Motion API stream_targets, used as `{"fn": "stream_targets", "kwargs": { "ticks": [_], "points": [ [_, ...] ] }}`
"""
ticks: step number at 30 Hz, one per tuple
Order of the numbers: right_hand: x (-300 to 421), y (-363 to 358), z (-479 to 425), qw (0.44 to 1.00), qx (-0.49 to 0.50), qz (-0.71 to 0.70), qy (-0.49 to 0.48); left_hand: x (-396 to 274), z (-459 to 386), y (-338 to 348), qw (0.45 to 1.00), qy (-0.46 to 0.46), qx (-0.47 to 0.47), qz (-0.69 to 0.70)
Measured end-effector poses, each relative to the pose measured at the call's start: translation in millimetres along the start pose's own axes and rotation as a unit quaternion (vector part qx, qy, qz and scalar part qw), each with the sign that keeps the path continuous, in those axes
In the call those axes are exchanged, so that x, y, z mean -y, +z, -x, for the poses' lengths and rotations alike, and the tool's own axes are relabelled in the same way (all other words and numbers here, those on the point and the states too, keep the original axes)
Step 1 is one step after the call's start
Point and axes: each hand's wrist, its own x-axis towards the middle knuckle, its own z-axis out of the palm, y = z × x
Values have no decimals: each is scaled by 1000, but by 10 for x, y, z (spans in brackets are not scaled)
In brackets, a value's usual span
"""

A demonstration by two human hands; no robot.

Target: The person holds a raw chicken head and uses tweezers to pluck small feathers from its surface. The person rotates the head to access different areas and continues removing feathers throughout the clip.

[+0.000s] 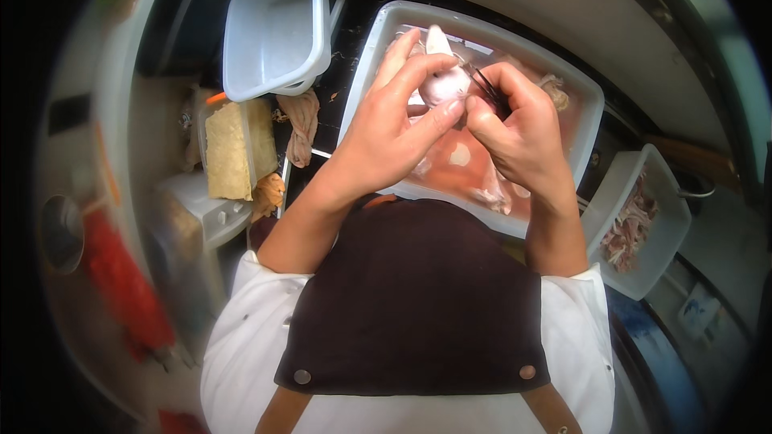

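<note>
Above a white plastic tub (590, 114) of reddish liquid, my left hand (398, 114) grips a pale, smooth piece of meat (445, 81), possibly a poultry head, between thumb and fingers. Its narrow whitish end points away from me. My right hand (515, 123) is closed on dark metal tweezers (485, 85), whose tips reach the side of the piece. Other pale pieces of meat (494, 196) lie in the liquid beneath my hands. Part of the piece and of the tweezers is hidden by my fingers.
Stacked white plastic tubs (274, 30) stand at the left, above a bundled cloth (303, 126) and a clear container (241, 144) of yellowish slabs. To the right, another plastic tub (669, 223) holds pinkish strips of meat (630, 223). A pale wall rises behind the dark counter (344, 60).
</note>
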Motion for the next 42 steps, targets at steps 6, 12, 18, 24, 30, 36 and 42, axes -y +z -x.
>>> {"fn": "stream_targets", "kwargs": {
  "ticks": [6, 12, 18, 24, 30, 36, 42],
  "points": [
    [-38, -40, 184, 999, 7, -2, 31, 146, 11, 89, 998, 27, 46, 31],
    [-65, -22, 350, 998, -47, -41, 12, -4, 49, 137, 992, -22, 84, 96],
    [38, -18, 387, 998, -59, -35, 9, -30, 60, 136, 993, 41, 80, 72],
    [16, -11, 345, 998, -57, -8, -16, -124, 40, 96, 992, -9, 94, 86],
    [0, -6, 288, 999, -41, -15, -18, -78, 11, 63, 994, -2, 107, 28],
    [-2, -46, 225, 1000, -18, -17, -19, -31, -5, 39, 995, 36, 90, 23],
    [10, -120, 208, 999, 20, -28, 16, -50, -41, 21, 994, 43, 100, 18]
  ]
}}
